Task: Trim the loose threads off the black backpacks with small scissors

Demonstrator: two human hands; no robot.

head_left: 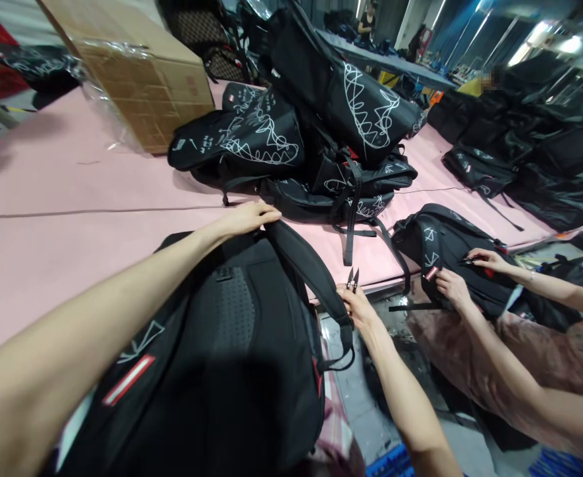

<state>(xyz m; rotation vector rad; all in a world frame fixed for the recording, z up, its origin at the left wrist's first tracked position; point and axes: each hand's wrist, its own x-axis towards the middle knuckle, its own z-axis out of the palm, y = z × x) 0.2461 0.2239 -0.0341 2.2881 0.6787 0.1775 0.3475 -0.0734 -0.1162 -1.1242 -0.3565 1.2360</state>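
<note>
A black backpack (222, 358) with a red-and-white tag lies back-side up in front of me on the pink table (73, 218). My left hand (249, 217) rests at its top edge, fingers curled over the upper end of a shoulder strap (306, 268). My right hand (356, 306) is closed around small thread snips (354, 278), blades pointing up, and touches the lower part of the same strap.
A pile of black backpacks with white scribble print (321, 132) lies mid-table. A cardboard box (132, 66) stands at the back left. To my right, another person's two hands (465, 275) work on a backpack (450, 245). More black bags (534, 159) fill the far right.
</note>
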